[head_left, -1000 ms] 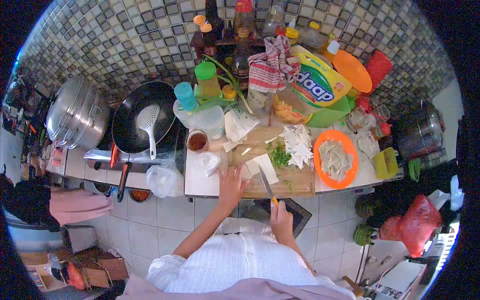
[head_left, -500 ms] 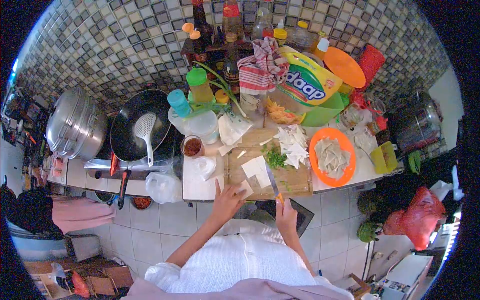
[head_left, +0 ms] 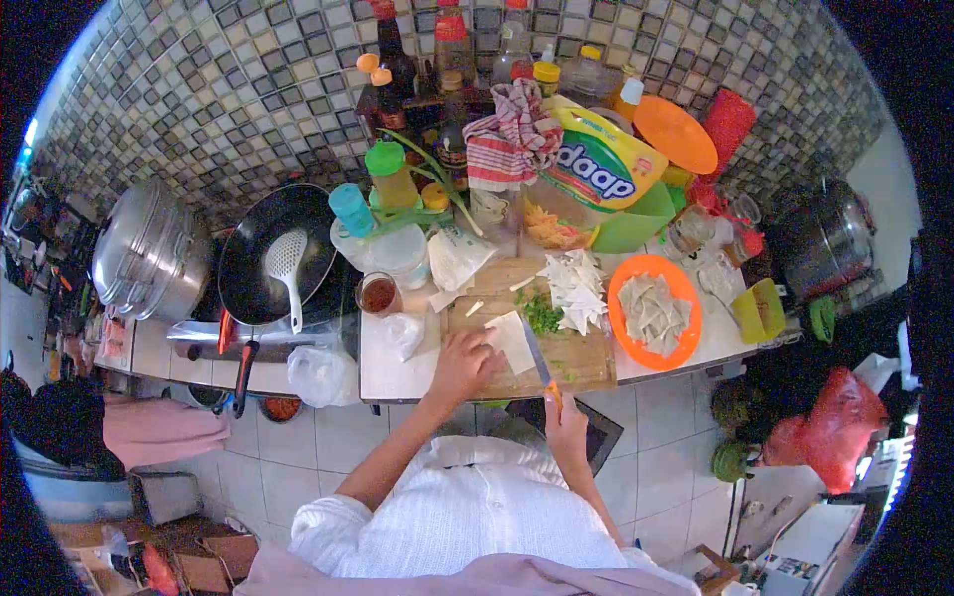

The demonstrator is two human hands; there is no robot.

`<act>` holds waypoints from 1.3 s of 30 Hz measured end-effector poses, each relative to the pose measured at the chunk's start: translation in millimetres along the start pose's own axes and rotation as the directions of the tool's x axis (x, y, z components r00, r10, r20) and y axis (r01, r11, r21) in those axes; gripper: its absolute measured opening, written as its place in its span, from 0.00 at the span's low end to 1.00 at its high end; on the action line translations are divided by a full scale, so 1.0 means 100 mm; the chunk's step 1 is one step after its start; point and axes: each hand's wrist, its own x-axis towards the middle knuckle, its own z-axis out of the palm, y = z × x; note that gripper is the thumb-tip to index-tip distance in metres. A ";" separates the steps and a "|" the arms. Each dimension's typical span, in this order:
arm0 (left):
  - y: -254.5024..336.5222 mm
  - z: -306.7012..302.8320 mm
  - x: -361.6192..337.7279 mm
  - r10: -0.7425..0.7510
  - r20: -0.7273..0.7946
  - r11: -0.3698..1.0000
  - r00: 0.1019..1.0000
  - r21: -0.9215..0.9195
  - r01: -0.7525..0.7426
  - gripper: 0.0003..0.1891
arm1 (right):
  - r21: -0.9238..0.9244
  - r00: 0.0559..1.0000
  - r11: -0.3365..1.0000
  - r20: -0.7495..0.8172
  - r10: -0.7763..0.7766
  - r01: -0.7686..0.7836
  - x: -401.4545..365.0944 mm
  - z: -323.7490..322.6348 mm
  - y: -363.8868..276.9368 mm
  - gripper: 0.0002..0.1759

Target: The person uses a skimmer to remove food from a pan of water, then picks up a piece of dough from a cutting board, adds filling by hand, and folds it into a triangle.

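Observation:
On the wooden cutting board (head_left: 593, 372) lies a white wrapper sheet (head_left: 514, 343). My left hand (head_left: 464, 366) rests over its left side, fingers extended and lying flat. In my right hand (head_left: 566, 425) is a knife (head_left: 539, 360) with an orange handle; its blade lies along the sheet's right edge. Chopped green herbs (head_left: 542, 315) sit behind the blade, beside a pile of cut white wrapper pieces (head_left: 576, 288). Right of the board, an orange plate (head_left: 618, 328) holds more folded, beige wrapper pieces (head_left: 656, 313).
A glass of brown liquid (head_left: 379, 295) and a plastic bag (head_left: 402, 336) stand left of the board. Behind are a green bowl (head_left: 641, 221), a striped cloth (head_left: 502, 149) and bottles. Farther left, a black wok (head_left: 260, 243) holds a slotted ladle (head_left: 288, 260).
My left hand has moved right and away from my body, onto the wrapper sheet. The knife has shifted slightly left. The whole view has shifted a little.

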 end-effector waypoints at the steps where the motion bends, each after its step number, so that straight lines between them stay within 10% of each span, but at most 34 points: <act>1: -0.01 0.01 -0.01 -0.079 0.021 0.995 0.997 -0.064 0.080 0.14 | 0.001 1.000 1.000 -0.004 0.004 -0.004 0.00 -0.01 0.00 0.18; 8: 0.04 0.03 0.23 -0.230 -0.040 0.957 0.972 0.171 0.234 0.20 | 0.021 0.999 0.999 -0.010 0.040 -0.040 -0.01 -0.01 0.01 0.18; 17: 0.11 -0.10 0.34 -0.446 0.139 0.890 0.884 -0.032 0.455 0.09 | 0.046 0.995 0.997 -0.073 0.062 -0.059 -0.01 -0.01 0.02 0.16; 20: 0.06 -0.11 0.52 -0.480 0.129 0.794 0.868 -0.357 0.492 0.09 | 0.046 0.994 0.996 -0.071 0.086 -0.083 -0.01 -0.01 0.03 0.16; 23: 0.05 -0.05 0.63 -0.250 -0.279 0.961 0.927 0.041 0.272 0.11 | 0.044 0.993 0.997 -0.088 0.073 -0.070 -0.01 0.01 0.06 0.16; 28: 0.05 -0.07 0.64 0.138 0.129 0.980 0.982 0.124 -0.153 0.19 | 0.051 0.993 0.995 -0.082 0.087 -0.083 -0.04 -0.04 0.02 0.16; 39: -0.09 0.01 0.57 -0.053 0.241 0.956 0.969 0.291 -0.020 0.22 | 0.052 0.981 0.981 -0.049 0.188 -0.185 -0.06 -0.08 -0.06 0.16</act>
